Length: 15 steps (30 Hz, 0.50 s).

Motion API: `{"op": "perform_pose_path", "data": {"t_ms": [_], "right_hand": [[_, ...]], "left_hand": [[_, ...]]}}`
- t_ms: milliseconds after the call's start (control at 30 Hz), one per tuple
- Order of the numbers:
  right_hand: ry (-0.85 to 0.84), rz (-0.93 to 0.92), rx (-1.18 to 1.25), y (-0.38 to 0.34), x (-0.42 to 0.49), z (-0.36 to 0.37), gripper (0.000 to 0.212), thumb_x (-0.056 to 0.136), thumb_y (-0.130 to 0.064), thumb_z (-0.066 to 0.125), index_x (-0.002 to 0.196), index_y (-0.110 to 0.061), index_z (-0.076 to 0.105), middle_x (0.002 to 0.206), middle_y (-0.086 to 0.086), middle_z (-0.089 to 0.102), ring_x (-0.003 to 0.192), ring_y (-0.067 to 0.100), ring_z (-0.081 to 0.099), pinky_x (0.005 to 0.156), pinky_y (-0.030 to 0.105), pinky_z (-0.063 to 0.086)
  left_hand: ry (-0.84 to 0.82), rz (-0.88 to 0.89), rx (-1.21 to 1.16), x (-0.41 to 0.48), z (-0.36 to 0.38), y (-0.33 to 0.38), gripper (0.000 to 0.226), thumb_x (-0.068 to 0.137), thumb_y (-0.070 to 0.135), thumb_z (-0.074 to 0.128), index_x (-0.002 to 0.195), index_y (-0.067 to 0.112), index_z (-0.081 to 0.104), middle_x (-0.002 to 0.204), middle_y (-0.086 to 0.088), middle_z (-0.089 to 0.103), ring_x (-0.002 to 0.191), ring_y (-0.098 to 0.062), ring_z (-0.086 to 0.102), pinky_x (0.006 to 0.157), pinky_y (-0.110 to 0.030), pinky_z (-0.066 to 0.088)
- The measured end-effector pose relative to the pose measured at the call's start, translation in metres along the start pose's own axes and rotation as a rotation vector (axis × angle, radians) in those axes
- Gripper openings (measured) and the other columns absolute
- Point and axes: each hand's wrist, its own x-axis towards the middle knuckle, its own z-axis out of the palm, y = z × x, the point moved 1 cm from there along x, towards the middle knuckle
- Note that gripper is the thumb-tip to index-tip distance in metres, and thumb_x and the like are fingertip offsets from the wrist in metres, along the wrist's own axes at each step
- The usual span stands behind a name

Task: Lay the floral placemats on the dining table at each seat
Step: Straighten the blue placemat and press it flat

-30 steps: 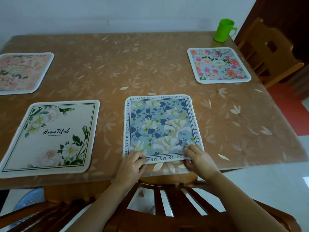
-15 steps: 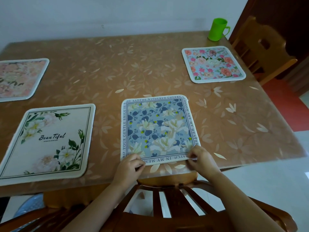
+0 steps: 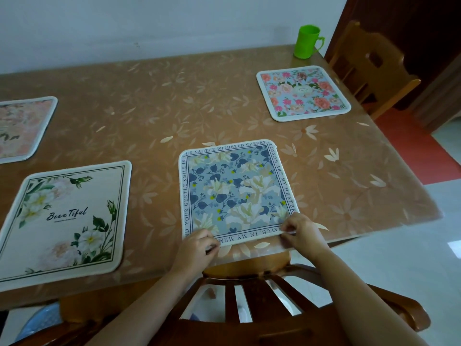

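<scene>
1. Blue mat [image 3: 237,191] barely shifts from a second ago: flat at counter [image 3: 174,108] near edge.
2. Left grip [image 3: 197,248] and right grip [image 3: 303,233] still pinch its near corners.
3. I judge this seat placed; release next.

Brown table [image 3: 174,108], leaf-print cover. Four mats flat on it: blue placemat [image 3: 237,191] at the near edge, white placemat [image 3: 64,218] to its left, pink placemat [image 3: 22,128] far left, rose placemat [image 3: 303,93] far right. Green cup [image 3: 308,42] upright at the far right corner.
</scene>
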Motion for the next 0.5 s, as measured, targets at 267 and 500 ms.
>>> {"op": "perform_pose_path", "data": {"t_ms": [267, 500], "right_hand": [[-0.034, -0.017, -0.111, 0.004, 0.001, 0.002, 0.014, 0.071, -0.014, 0.075, 0.078, -0.012, 0.063, 0.090, -0.002, 0.053, 0.092, 0.018, 0.053, 0.082, 0.033, 0.050], [0.035, -0.053, -0.329, -0.002, 0.002, 0.013, 0.048, 0.082, -0.045, 0.058, 0.122, -0.020, 0.049, 0.131, 0.004, 0.042, 0.122, 0.023, 0.032, 0.103, 0.042, 0.033]], "left_hand": [[-0.010, -0.019, 0.021, -0.002, 0.000, 0.000, 0.013, 0.067, 0.002, 0.077, 0.077, 0.006, 0.069, 0.079, -0.008, 0.062, 0.076, -0.021, 0.058, 0.066, -0.037, 0.052], [-0.159, -0.078, 0.256, -0.006, 0.009, -0.018, 0.050, 0.091, 0.036, 0.048, 0.137, 0.018, 0.036, 0.150, -0.011, 0.022, 0.138, -0.029, 0.014, 0.110, -0.045, 0.016]]}}
